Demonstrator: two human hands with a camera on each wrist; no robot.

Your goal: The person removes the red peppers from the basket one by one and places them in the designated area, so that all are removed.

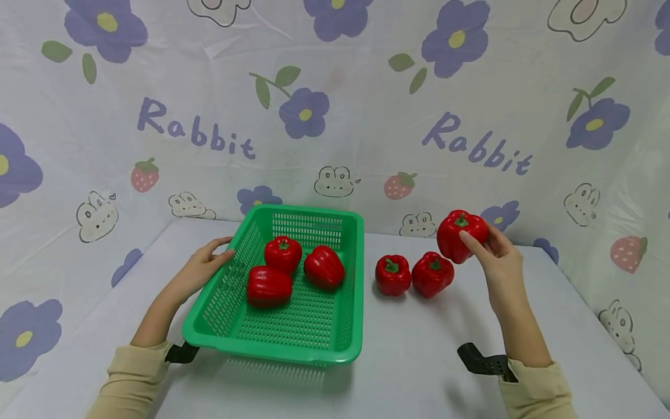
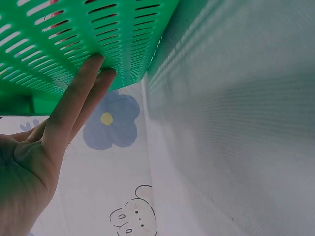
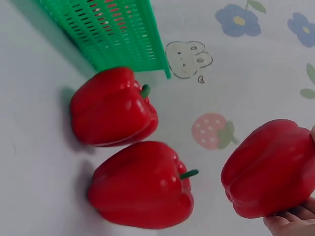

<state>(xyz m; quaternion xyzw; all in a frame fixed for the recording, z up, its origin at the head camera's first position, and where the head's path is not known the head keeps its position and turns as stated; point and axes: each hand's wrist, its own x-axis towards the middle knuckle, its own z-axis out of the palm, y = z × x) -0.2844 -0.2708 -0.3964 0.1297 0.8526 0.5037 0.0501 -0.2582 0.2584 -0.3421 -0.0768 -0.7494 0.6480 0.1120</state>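
My left hand [image 1: 201, 269] holds the left rim of a green plastic basket [image 1: 272, 351], thumb at the rim. In the left wrist view two long fingers [image 2: 81, 93] lie against its slotted outer wall. Inside the basket are three red bell peppers, one upright [image 1: 282, 254] and two on their sides, at left [image 1: 269, 287] and right [image 1: 324, 267]. My right hand [image 1: 505, 270] grips another red bell pepper [image 1: 454, 238] in the air, its green stem facing the head camera. Two more bell peppers, left [image 1: 392, 275] and right [image 1: 432, 274], stand side by side on the table below it.
A white table [image 1: 413, 355] bears everything. Behind it hangs a white cloth [image 1: 366, 122] printed with purple flowers, strawberries and rabbits. The basket's right wall [image 3: 118, 34] is close to the two peppers on the table. A black wrist mount [image 1: 484, 362] sticks out from the right sleeve.
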